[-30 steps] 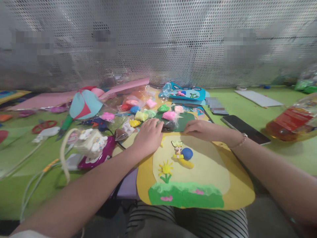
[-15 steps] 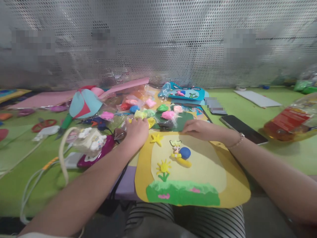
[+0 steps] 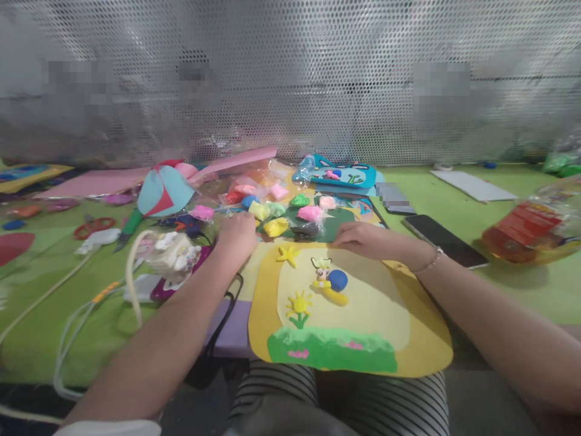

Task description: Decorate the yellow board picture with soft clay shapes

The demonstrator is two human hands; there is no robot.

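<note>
The yellow card [image 3: 263, 315] lies before me, its front edge over my lap. On it are a clay snail with a blue shell [image 3: 338, 280], a yellow star [image 3: 287, 256], a yellow flower [image 3: 299, 303] and a green grass strip [image 3: 333, 351]. My right hand [image 3: 367, 241] has its fingers bent together on the card's top edge, seeming to pinch it. My left hand [image 3: 236, 237] is closed beside the wrapped clay lumps, left of a yellow clay lump [image 3: 276, 227]. Its fingertips are hidden, so what they hold does not show. Nearby sit pale yellow [image 3: 259, 211] and pink [image 3: 310, 213] lumps.
To the left are a charger with cables [image 3: 170, 251], red-handled scissors [image 3: 94, 227] and a blue paper shape [image 3: 166, 191]. A phone [image 3: 445, 240] and a drink bottle [image 3: 529, 227] lie right. Behind stands a perforated metal panel [image 3: 290, 79].
My left hand has drawn back leftward from the yellow and pale yellow lumps, which now show more fully. The right hand stays on the card's top edge. The view has shifted slightly.
</note>
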